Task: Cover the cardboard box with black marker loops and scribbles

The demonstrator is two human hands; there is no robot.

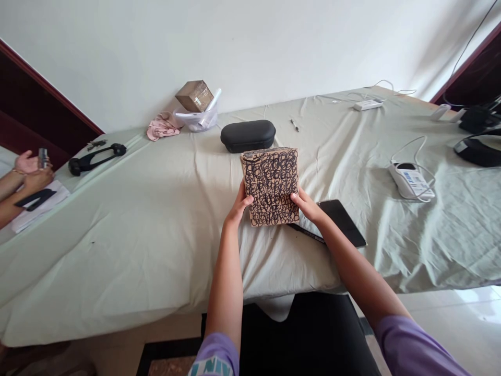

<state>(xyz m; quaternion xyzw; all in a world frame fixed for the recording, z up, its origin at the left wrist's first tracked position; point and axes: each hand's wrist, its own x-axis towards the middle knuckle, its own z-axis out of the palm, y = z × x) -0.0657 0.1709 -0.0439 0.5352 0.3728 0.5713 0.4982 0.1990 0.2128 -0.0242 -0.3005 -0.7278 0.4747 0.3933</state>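
Observation:
My left hand (pixel 238 204) and my right hand (pixel 307 205) grip the lower side edges of a flat cardboard package (pixel 270 186) covered in black scribbled loops. It stands tilted up, its bottom edge near the sheet. Just beyond my right hand, a black smartphone (pixel 342 223) lies face up, partly under my right wrist. A black hard glasses case (pixel 248 136) rests on the sheet (pixel 156 219) beyond the package, with a small pen (pixel 294 125) to its right.
At the far left, a person's hands (pixel 33 172) hold a small object. A black strap item (pixel 97 159) lies nearby. At the back are a cardboard box in a clear tub (pixel 194 96) and pink cloth (pixel 164 127). A white corded device (pixel 410 181) sits right.

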